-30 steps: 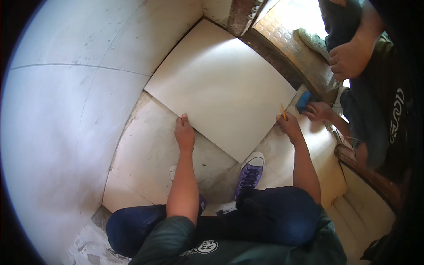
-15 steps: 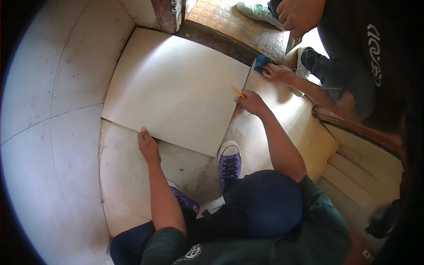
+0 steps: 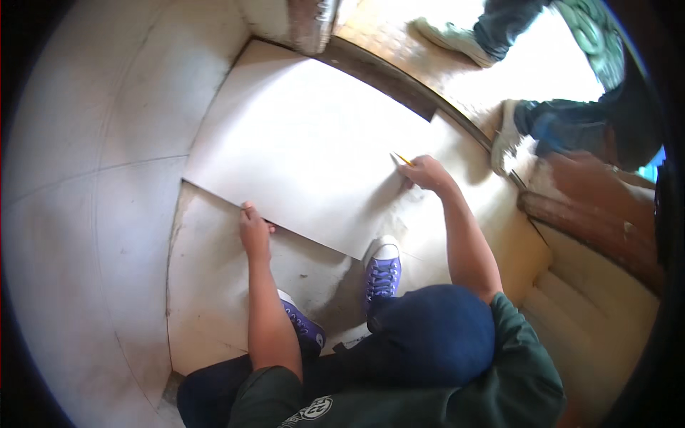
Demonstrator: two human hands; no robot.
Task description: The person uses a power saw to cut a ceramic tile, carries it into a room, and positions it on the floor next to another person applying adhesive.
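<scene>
A large white tile (image 3: 307, 150) lies over the floor in the corner, against the wall on the left. My left hand (image 3: 255, 232) grips its near edge, thumb on top and fingers curled underneath. At the tile's right side, my right hand (image 3: 426, 175) is closed around a yellow pencil (image 3: 405, 161). The pencil's tip points left over the tile; whether it touches the surface I cannot tell.
My purple sneaker (image 3: 383, 269) stands at the tile's near right corner. Pale tiled wall (image 3: 135, 200) rises on the left. Beyond the dark door sill (image 3: 389, 75), a co-worker crouches, with a blurred hand (image 3: 585, 178) and a shoe (image 3: 508, 139) near the threshold.
The co-worker's hand with the blue object has pulled back to the right, away from the tile's far right corner. My view has shifted slightly; my left hand still grips the edge, my right the pencil.
</scene>
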